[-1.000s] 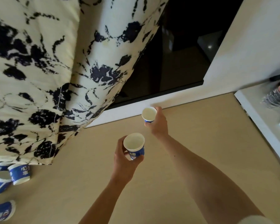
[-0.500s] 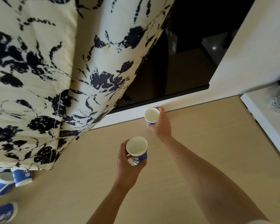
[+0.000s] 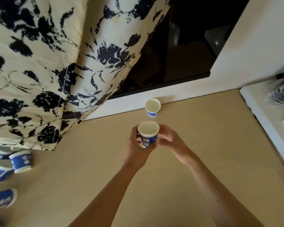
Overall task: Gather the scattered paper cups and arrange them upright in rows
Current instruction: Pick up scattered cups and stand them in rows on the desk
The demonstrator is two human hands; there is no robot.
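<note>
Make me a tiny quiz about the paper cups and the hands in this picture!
1. True or false: the cup by the wall stands upright, and no hand touches it.
2. Which of the hands wraps around the held cup? A) left hand B) neither
3. Fill in: the cups on their sides lie at the floor's far ____ edge.

Key: 1 true. 2 A; the right hand's fingers reach its other side. 3 left, by the patterned quilt.
</note>
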